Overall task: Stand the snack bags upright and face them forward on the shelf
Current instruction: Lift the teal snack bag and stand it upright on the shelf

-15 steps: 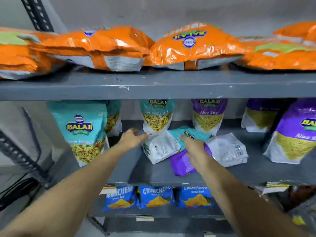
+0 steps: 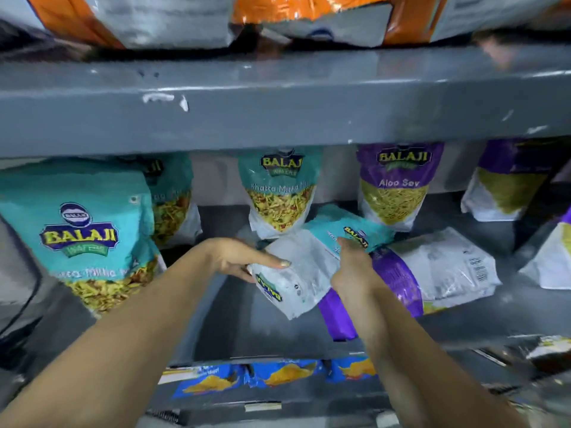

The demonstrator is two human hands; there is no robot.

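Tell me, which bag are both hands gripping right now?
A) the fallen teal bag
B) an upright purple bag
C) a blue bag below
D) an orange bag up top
A: the left hand and right hand both hold the teal bag lying flat mid-shelf, white back up.

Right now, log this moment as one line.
stage: grasping | left hand: on fallen teal bag | right hand: same bag | purple bag: lying flat
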